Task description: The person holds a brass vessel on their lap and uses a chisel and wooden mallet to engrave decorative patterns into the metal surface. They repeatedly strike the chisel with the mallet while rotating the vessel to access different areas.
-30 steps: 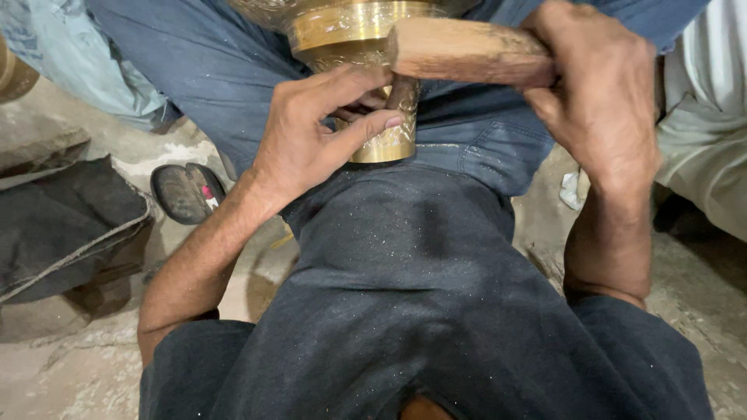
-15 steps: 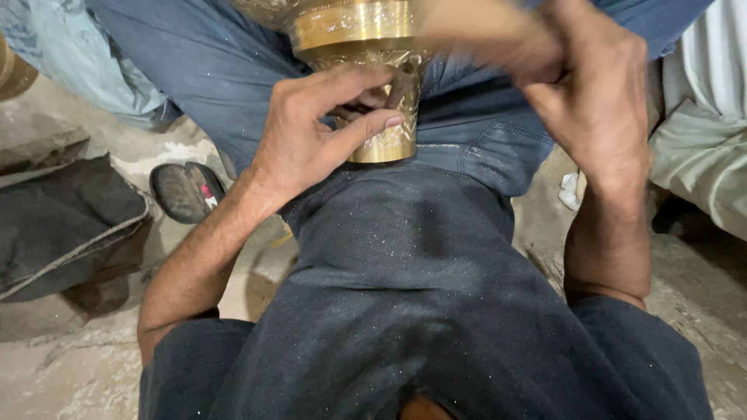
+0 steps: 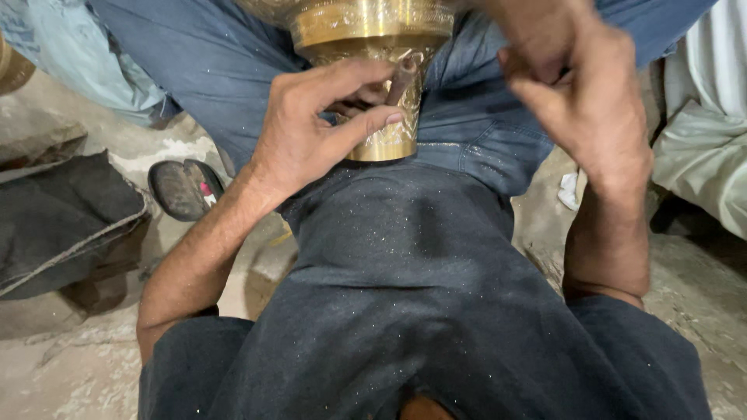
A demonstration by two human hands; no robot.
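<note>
An engraved brass vessel point(image 3: 373, 54) is being steadied in the lap, its narrow foot being gripped by the left hand point(image 3: 311, 132), whose fingers are also being closed around a small punch point(image 3: 401, 78). The right hand point(image 3: 583, 101) is being held curled just right of the vessel; its contents cannot be told.

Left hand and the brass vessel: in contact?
Touching. The head view shows the left hand with its fingers laid across the narrow engraved neck of the brass vessel, with no gap between them.
</note>
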